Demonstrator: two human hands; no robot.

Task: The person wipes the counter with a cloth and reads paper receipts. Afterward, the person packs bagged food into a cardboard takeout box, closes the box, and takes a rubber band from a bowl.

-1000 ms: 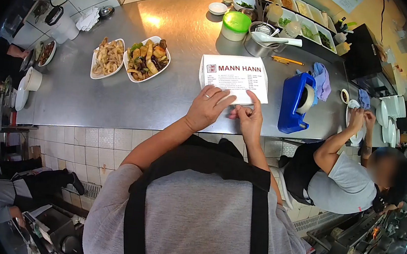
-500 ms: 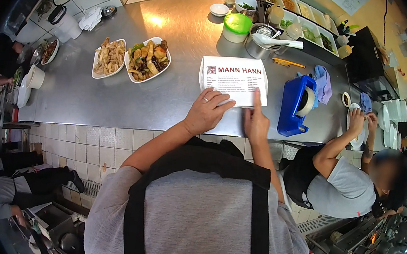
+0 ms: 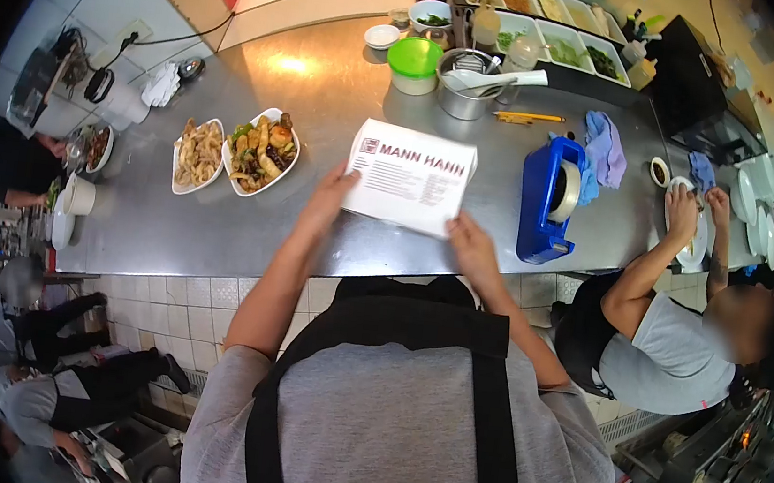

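A white takeout box (image 3: 408, 173) printed with MANN HANN in dark red is between my two hands, tilted a little clockwise. My left hand (image 3: 326, 197) grips its left side, thumb near the top face. At the lower right corner, my right hand (image 3: 471, 248) has closed its fingers on the box edge. The undersides of both grips are hidden. To the right of the box stands a blue tape dispenser (image 3: 535, 200) with a roll of tape. Two white dishes lie to the left, one with pale fried strips (image 3: 198, 155), the other with mixed stir-fried vegetables (image 3: 260, 151).
Behind are a green-lidded tub (image 3: 414, 59), a metal pot with utensils (image 3: 466, 97) and trays of ingredients (image 3: 576, 56). Yellow pencils (image 3: 527, 118) and a blue-purple cloth (image 3: 604, 149) lie right. A co-worker (image 3: 664, 346) handles a plate at the right; others stand left.
My left hand has gone from the box's front edge to its left side, and my right hand now holds the right corner. The box has shifted left and turned clockwise; the view has turned too.
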